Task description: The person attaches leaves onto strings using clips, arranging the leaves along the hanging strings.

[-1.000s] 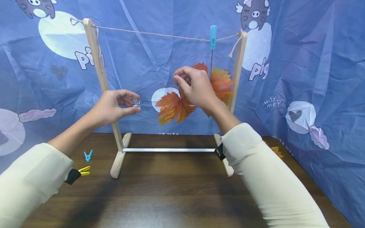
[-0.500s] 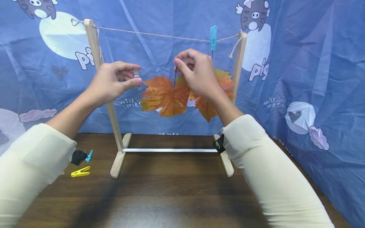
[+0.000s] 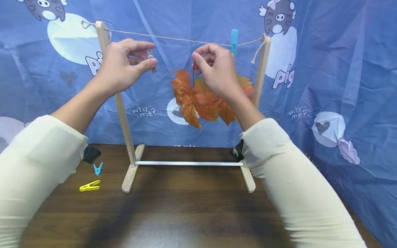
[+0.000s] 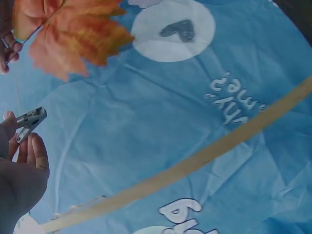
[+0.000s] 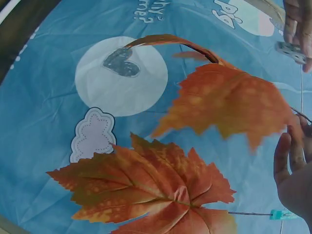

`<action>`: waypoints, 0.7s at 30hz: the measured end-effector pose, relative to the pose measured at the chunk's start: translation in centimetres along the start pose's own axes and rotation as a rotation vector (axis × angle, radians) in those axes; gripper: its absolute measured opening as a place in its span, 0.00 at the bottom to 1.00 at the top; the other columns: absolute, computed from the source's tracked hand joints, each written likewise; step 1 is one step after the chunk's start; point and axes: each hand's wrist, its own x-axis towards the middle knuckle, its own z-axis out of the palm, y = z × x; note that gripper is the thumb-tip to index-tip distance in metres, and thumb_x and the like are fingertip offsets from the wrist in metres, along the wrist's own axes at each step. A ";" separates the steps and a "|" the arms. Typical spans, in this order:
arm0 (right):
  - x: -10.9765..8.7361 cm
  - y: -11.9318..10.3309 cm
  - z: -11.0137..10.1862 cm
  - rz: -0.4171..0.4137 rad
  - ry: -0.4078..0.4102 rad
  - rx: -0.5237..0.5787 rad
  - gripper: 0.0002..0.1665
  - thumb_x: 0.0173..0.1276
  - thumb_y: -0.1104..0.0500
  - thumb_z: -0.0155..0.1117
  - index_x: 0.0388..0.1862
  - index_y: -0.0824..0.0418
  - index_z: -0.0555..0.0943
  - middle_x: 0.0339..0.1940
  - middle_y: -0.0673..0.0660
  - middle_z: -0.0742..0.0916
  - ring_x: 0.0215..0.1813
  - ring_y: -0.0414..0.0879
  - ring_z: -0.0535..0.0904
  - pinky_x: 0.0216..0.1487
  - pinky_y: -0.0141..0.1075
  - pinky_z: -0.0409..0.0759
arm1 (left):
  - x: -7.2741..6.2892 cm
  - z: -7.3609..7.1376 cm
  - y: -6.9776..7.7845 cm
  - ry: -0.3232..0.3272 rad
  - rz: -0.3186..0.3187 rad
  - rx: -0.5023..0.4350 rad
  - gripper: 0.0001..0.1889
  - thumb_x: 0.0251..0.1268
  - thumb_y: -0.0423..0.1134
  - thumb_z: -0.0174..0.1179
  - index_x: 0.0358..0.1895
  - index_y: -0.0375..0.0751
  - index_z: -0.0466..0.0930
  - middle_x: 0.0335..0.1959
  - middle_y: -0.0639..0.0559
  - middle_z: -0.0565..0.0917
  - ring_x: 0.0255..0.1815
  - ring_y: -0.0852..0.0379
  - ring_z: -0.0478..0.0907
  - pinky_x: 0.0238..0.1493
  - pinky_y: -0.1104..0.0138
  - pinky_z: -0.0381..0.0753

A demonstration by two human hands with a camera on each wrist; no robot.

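Observation:
My left hand (image 3: pixel 125 67) pinches a grey clothespin (image 3: pixel 151 57) between thumb and fingers, just below the string (image 3: pixel 167 37). In the left wrist view the clothespin (image 4: pixel 32 119) points away from the fingertips. Thumb and fingertips of my right hand (image 3: pixel 217 67) grip the thin dark stem of an orange maple leaf (image 3: pixel 187 98), which dangles below, close under the string. Behind the right hand hangs a second leaf (image 5: pixel 170 200), its stem held to the string by a blue clothespin (image 3: pixel 234 41); my arm partly hides it in the head view.
The string runs between two wooden posts (image 3: pixel 124 117) of a stand with a white crossbar (image 3: pixel 189 163). On the brown table (image 3: pixel 173 213), a blue clothespin (image 3: pixel 98 168) and a yellow clothespin (image 3: pixel 90 186) lie at the left. A patterned blue cloth (image 3: pixel 325 69) surrounds the back and sides.
Both hands have risen toward the string, the left with the grey clothespin and the right with the leaf. The held leaf has swung and turned. The hanging leaf stays clipped.

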 end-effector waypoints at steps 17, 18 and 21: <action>0.1 1.1 -0.2 0.104 0.034 -0.044 0.13 0.78 0.59 0.61 0.46 0.70 0.85 0.32 0.60 0.88 0.31 0.45 0.85 0.39 0.35 0.86 | 5.4 0.4 5.5 0.070 0.068 0.070 0.25 0.71 0.46 0.64 0.68 0.41 0.77 0.58 0.48 0.83 0.55 0.59 0.81 0.60 0.74 0.77; 0.1 1.1 -0.3 0.118 0.037 -0.048 0.14 0.78 0.59 0.60 0.46 0.70 0.85 0.33 0.61 0.88 0.32 0.45 0.85 0.40 0.35 0.86 | 5.6 0.5 5.7 0.071 0.063 0.054 0.25 0.71 0.45 0.64 0.67 0.41 0.77 0.58 0.48 0.82 0.55 0.59 0.80 0.61 0.74 0.77; 0.0 1.2 -0.3 0.150 0.043 -0.068 0.14 0.78 0.58 0.58 0.46 0.69 0.84 0.34 0.62 0.88 0.33 0.46 0.85 0.39 0.34 0.86 | 6.5 0.8 6.3 0.086 0.060 -0.002 0.24 0.71 0.44 0.64 0.67 0.41 0.77 0.59 0.49 0.81 0.57 0.59 0.78 0.62 0.74 0.75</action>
